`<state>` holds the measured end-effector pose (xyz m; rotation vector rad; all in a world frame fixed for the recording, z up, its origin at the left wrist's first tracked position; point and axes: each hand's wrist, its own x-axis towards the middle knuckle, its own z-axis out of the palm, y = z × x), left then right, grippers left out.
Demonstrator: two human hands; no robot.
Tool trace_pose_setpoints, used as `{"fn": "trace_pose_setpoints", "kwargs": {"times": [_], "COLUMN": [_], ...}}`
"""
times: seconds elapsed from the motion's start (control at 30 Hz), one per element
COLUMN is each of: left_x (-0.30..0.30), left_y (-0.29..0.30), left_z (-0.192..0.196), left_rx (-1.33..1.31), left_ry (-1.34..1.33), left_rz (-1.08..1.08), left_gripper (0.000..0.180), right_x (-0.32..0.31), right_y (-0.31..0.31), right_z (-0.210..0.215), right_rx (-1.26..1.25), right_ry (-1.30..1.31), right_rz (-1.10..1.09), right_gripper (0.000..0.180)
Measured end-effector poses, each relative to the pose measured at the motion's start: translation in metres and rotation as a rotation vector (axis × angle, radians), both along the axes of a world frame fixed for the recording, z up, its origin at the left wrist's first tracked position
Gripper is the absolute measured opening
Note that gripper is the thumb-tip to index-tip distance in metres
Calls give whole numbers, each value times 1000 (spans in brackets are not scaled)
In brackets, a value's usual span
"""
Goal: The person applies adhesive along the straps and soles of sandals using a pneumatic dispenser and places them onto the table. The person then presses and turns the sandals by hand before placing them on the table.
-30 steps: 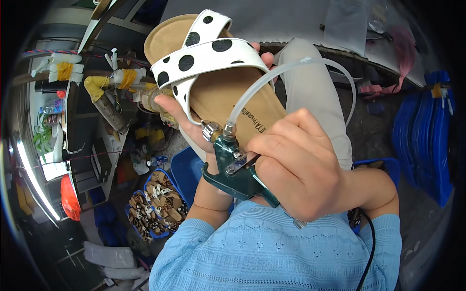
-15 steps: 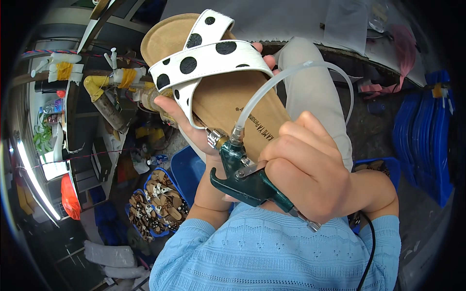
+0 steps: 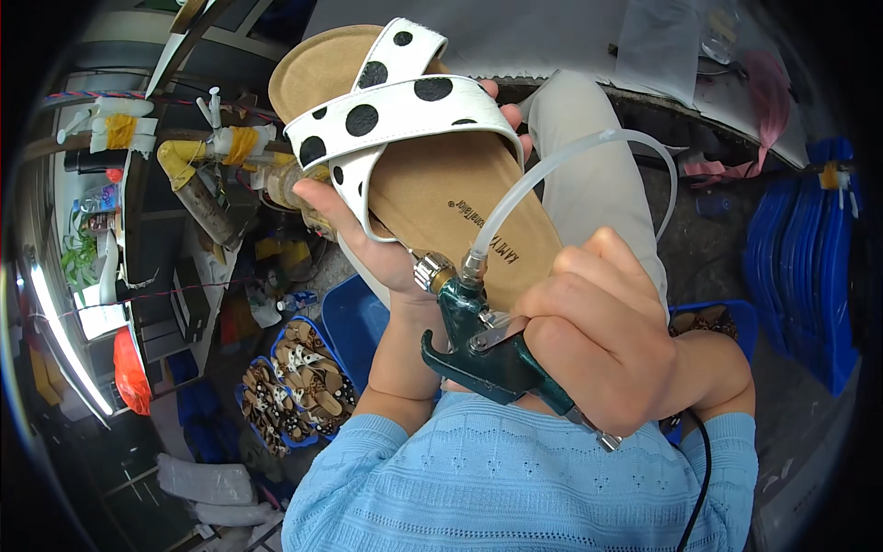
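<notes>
A sandal [image 3: 363,120] with crossed white straps, black dots and a tan footbed lies in my left hand [image 3: 368,244]. The left thumb shows at the sandal's near left side and its fingertips curl round the far right edge. My right hand [image 3: 607,336] is closed round a dark green spray gun [image 3: 483,363], fingers over its lever. The gun's metal nozzle end [image 3: 430,272] is close to the lower edge of the strap. From its top a clear plastic hose [image 3: 543,175] arches up and to the right.
Blue baskets of dotted sandals [image 3: 308,373] stand at lower left, beside a blue bin [image 3: 354,327]. A stack of blue crates [image 3: 796,267] is at right. Taped pipes [image 3: 198,184] run along the left. A grey work surface [image 3: 533,37] lies beyond my knees.
The spray gun and my right hand have shifted slightly right and down, away from the strap. The sandal has hardly moved, and more of its footbed shows.
</notes>
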<state>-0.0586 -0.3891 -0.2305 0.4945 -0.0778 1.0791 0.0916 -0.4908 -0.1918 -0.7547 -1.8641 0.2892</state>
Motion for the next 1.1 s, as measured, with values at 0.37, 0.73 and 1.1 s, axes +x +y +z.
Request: {"fn": "trace_pose_setpoints", "kwargs": {"times": [0.37, 0.73, 1.1], "left_x": [3, -16, -15], "left_y": [2, 6, -5], "left_z": [-3, -10, -1], "left_rx": [1, -101, -123], "left_ry": [97, 62, -125], "left_rz": [57, 89, -292], "left_gripper": [119, 113, 118], "right_x": [3, 23, 40], "right_y": [6, -8, 29], "right_z": [-2, 11, -9], "right_rx": [-18, -155, -139], "right_ry": [-23, 89, 167], "right_rz": [-7, -7, -272], "right_gripper": [43, 30, 27]}}
